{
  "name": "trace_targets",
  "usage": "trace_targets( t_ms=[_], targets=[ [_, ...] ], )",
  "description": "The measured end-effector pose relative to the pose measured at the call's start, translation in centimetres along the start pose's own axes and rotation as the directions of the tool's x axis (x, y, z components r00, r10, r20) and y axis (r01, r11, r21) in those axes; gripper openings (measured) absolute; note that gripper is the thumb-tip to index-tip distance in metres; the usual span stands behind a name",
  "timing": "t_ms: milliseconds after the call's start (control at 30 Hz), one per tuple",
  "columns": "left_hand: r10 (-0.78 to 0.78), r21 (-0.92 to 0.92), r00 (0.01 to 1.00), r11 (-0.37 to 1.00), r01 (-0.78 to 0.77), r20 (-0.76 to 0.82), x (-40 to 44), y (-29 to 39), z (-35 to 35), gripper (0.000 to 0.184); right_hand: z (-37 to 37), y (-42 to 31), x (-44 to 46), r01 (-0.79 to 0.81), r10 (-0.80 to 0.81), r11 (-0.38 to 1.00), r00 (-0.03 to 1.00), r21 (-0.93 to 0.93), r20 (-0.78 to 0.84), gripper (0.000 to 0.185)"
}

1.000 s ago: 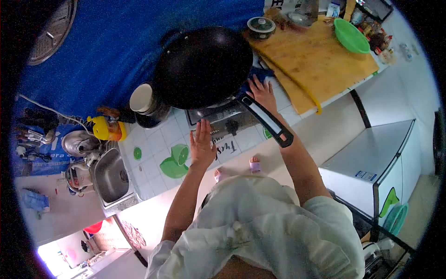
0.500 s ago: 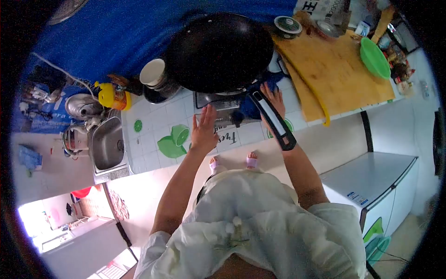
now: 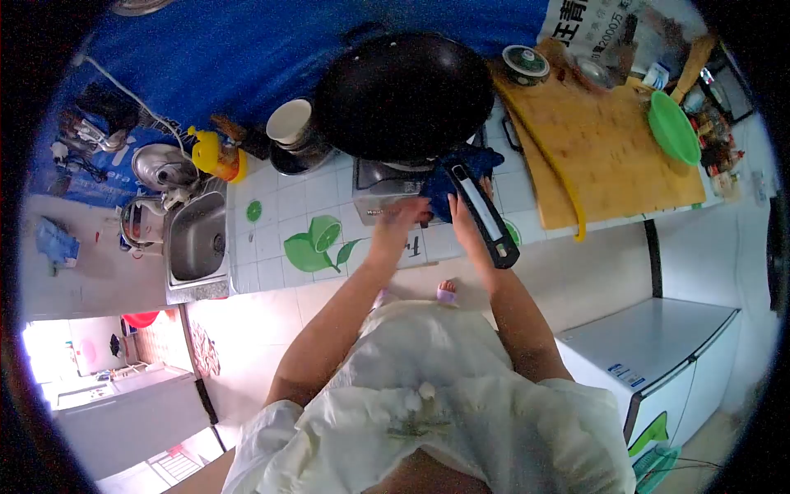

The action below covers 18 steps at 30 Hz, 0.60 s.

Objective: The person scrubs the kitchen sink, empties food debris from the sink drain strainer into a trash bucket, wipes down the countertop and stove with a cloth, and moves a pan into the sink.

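Observation:
A large black wok (image 3: 403, 95) sits on a portable gas stove (image 3: 374, 193), its long black handle (image 3: 484, 216) pointing toward me. Bunched under the handle is a dark blue cloth (image 3: 442, 198). My right hand (image 3: 469, 226) is partly hidden by the handle, with the thumb on one side and fingers on the other, closed on the cloth. Blurred by motion, my left hand (image 3: 399, 224) is at the front of the stove beside its knob and the cloth's edge; its fingers are too smeared to read.
Right of the stove lies a wooden board (image 3: 609, 140) with a yellow strip (image 3: 547, 152) and a green bowl (image 3: 675, 128). Stacked bowls (image 3: 290, 123), a yellow bottle (image 3: 216, 156) and a sink (image 3: 197, 239) are to the left. A white fridge (image 3: 650, 346) stands lower right.
My left hand has moved right toward the knob and cloth. My right hand has drawn back toward me, from lying flat on the cloth to closing on it. The view has shifted slightly.

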<state>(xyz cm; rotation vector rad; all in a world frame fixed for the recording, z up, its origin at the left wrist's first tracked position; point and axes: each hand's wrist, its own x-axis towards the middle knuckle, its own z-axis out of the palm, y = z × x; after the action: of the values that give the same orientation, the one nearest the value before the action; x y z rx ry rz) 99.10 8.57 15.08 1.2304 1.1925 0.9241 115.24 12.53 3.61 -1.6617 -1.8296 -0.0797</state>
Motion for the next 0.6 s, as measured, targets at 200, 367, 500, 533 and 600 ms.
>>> trace_targets(
  t_ms=[200,367,500,533,600],
  targets=[
    [-0.475,-0.735,0.871,0.543,0.405,0.130,2.0,7.6,8.3,0.024,-1.2,0.7,-0.3,0.117,-0.110,0.990,0.989,0.073,-0.102,0.051],
    [-0.418,-0.694,0.850,0.714,0.090,-0.321,2.3,6.9,11.0,0.026,-0.1,1.8,-1.2,0.067,-0.065,0.998,0.995,-0.018,0.069,0.051],
    [-0.270,-0.436,0.906,0.893,0.109,-0.326,1.0,5.9,7.8,0.030,-1.2,0.2,0.9,0.104,-0.092,0.991,0.987,-0.089,0.131,0.051],
    [-0.307,-0.257,0.901,0.938,0.232,-0.307,0.8,5.8,6.3,0.025,-2.5,-0.5,1.3,0.118,-0.098,0.986,0.983,-0.119,0.157,0.051],
    [-0.310,-0.092,0.916,0.951,0.297,-0.252,-0.9,6.7,3.3,0.019,-3.7,-1.2,1.7,0.142,-0.086,0.964,0.967,-0.226,0.240,0.052]
  ],
)
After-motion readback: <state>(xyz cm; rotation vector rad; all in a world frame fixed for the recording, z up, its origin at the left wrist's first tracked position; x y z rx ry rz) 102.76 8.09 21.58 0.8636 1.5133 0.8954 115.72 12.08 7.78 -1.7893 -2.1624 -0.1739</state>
